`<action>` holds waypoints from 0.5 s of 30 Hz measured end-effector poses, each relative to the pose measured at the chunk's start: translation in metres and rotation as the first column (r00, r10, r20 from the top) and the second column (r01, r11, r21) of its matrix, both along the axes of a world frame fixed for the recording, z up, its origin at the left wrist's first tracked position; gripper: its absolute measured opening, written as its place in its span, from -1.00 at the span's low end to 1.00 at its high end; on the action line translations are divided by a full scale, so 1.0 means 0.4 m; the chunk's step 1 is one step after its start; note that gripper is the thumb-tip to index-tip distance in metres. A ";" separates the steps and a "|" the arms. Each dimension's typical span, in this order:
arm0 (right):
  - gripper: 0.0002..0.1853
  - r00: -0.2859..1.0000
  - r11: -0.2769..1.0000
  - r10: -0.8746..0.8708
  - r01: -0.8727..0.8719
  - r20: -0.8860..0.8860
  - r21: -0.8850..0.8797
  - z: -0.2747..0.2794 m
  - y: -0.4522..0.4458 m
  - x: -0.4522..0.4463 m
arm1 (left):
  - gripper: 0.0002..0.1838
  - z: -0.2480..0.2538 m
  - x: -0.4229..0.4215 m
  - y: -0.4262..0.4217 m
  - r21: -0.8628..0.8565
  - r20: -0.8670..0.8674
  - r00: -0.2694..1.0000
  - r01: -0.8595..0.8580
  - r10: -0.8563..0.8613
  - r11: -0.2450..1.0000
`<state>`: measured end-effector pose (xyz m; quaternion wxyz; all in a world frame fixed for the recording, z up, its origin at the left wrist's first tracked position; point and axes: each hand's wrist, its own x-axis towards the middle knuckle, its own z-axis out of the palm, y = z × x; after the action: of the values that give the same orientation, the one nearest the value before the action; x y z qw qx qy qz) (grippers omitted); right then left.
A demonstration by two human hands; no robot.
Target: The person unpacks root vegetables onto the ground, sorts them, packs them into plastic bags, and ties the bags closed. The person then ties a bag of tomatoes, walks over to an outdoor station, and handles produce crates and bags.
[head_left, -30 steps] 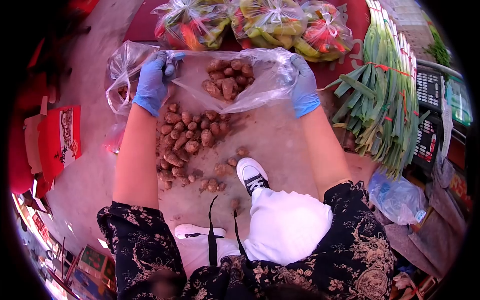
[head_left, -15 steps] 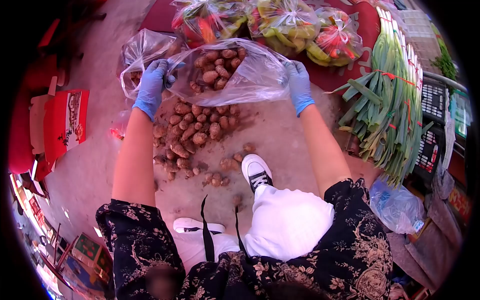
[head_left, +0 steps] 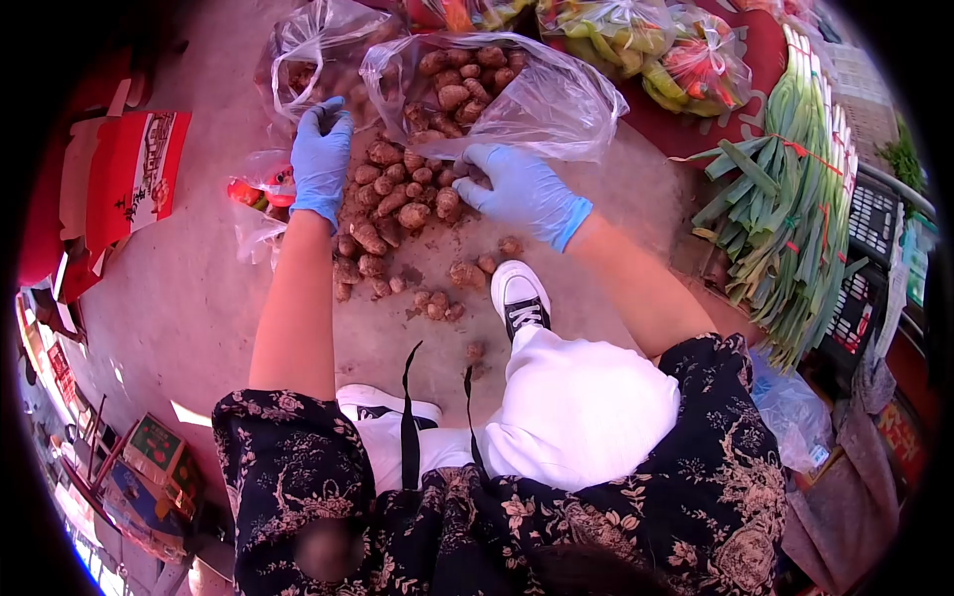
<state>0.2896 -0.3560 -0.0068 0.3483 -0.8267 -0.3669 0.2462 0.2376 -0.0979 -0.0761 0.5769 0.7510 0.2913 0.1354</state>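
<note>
Small brown taro roots lie in a loose heap on the floor. Behind the heap, a clear plastic bag lies with its mouth spread wide and several taros inside. My left hand, in a blue glove, is at the heap's left edge with fingers bent and apart, nothing visible in them. My right hand, also gloved in blue, hovers at the heap's right side just below the bag's rim. Its fingers are curved with a gap from the thumb, and it shows no taro in its grasp.
Another clear bag with taros stands at the back left. Tied bags of peppers line the back on a red mat. Leeks are bundled at the right. A small bag with red peppers is left of the heap; my shoe is near it.
Both hands have let go of the bag's rim. My right hand has come down and left to the taro heap; my left hand is beside it. The view has shifted slightly.
</note>
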 end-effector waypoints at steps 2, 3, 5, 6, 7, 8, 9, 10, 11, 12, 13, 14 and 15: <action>-0.29 0.997 0.887 0.081 -0.069 0.006 -0.456 -0.084 0.015 -0.040 | -0.67 -0.018 -0.079 -0.055 -0.005 -0.124 0.985 0.118 -0.118 0.993; -0.17 0.996 0.834 0.066 -0.019 0.065 -0.551 -0.134 0.015 -0.062 | -0.60 -0.087 -0.125 -0.066 -0.031 -0.207 0.958 0.195 -0.197 0.980; 0.15 0.997 0.727 0.068 -0.034 0.023 -0.686 -0.174 0.032 -0.055 | -0.42 -0.076 -0.196 -0.148 0.185 -0.387 0.890 0.331 -0.241 0.925; 0.16 0.995 0.770 0.087 -0.036 0.049 -0.637 -0.204 0.038 -0.050 | -0.26 -0.062 -0.220 -0.178 0.166 -0.534 0.799 0.420 -0.277 0.892; 0.16 0.992 0.810 0.101 -0.038 0.076 -0.586 -0.235 0.042 -0.049 | -0.19 -0.076 -0.250 -0.205 0.204 -0.524 0.811 0.417 -0.261 0.886; 0.17 0.988 0.846 0.111 -0.039 0.105 -0.532 -0.265 0.041 -0.047 | -0.11 -0.094 -0.269 -0.226 0.242 -0.512 0.823 0.415 -0.248 0.877; 0.20 0.989 0.801 0.128 -0.061 0.071 -0.596 -0.261 0.063 -0.047 | -0.10 -0.085 -0.266 -0.236 0.222 -0.517 0.817 0.416 -0.255 0.882; 0.20 0.989 0.796 0.126 -0.054 0.078 -0.603 -0.265 0.084 -0.052 | -0.08 -0.076 -0.263 -0.242 0.201 -0.524 0.810 0.418 -0.264 0.886; 0.19 0.989 0.790 0.124 -0.048 0.083 -0.611 -0.268 0.105 -0.061 | -0.06 -0.068 -0.264 -0.246 0.178 -0.532 0.802 0.421 -0.272 0.890; 0.19 0.989 0.784 0.122 -0.042 0.088 -0.619 -0.274 0.116 -0.070 | -0.07 -0.065 -0.269 -0.249 0.176 -0.545 0.793 0.428 -0.275 0.887; 0.10 0.982 0.828 0.132 -0.035 0.134 -0.560 -0.279 0.117 -0.079 | -0.09 -0.061 -0.271 -0.252 0.173 -0.556 0.783 0.436 -0.278 0.883; 0.06 0.976 0.821 0.147 -0.030 0.161 -0.570 -0.280 0.121 -0.092 | -0.10 -0.060 -0.267 -0.250 0.174 -0.562 0.778 0.443 -0.281 0.879; 0.01 0.967 0.815 0.165 -0.023 0.194 -0.579 -0.281 0.123 -0.111 | -0.32 -0.076 -0.281 -0.256 0.240 -0.491 0.840 0.383 -0.229 0.892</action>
<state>0.2453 -0.3066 -0.1190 0.0253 -0.8969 -0.3554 0.2621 0.1251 -0.2003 -0.1064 0.3743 0.8841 0.2647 -0.0908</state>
